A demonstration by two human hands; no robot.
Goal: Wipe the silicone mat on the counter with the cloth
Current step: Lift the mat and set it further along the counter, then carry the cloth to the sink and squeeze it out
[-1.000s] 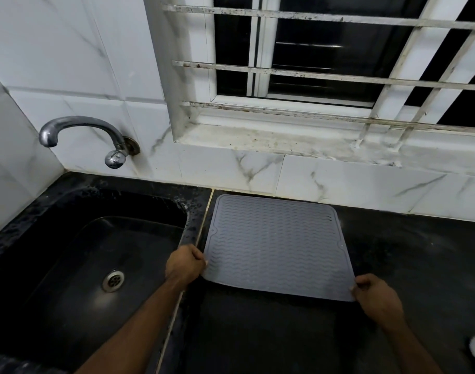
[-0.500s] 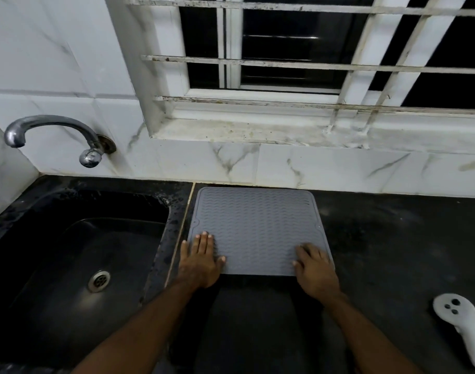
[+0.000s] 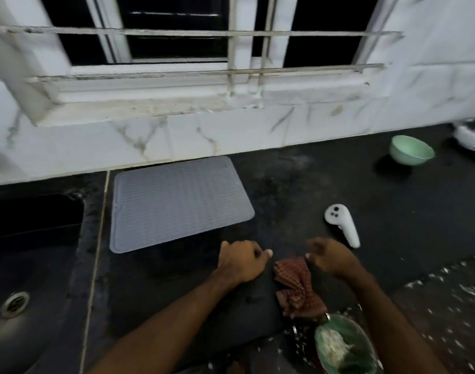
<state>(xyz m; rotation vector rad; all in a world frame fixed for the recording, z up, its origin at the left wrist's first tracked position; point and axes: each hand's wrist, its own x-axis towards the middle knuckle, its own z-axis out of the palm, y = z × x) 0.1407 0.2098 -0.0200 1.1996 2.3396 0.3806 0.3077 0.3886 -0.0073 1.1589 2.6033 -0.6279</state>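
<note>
1. Mat (image 3: 176, 203) is where it needs to be, flat on the black counter (image 3: 298, 184) just right of the sink (image 3: 28, 238) and up near the tiled wall, but nobody's touching it now. Both hands came off it.
2. Fingers first: the left hand (image 3: 243, 261) is curled into a loose fist with the thumb sticking out toward the right, holding nothing as far as I can see, resting on the counter below the mat's near right corner.
3. The right hand (image 3: 330, 256) is blurry. Fingers look bent and hover right over the top of the checked red cloth (image 3: 297, 286), but whether they've actually pinched it, can't tell.
4. What changed: 0.5 s ago both palms were pressed flat on the mat's near edge, smoothing it down. Now they've pulled back toward the body and shifted right, going for the cloth. So my read is that placing the mat is done and the grab is starting; wiping hasn't begun.
5. The view swung right too. The tap is out of frame, and the cloth, a green bowl (image 3: 410, 149) by the wall and a green dish (image 3: 344, 344) with white stuff in it near the counter edge have all come into view.
6. The white controller (image 3: 341, 224) is on the counter between the mat and the bowl, well clear of the wipe path.
7. Cloth's lower end sits right next to that dish, so lifting it carelessly could drag the mess along.
</note>
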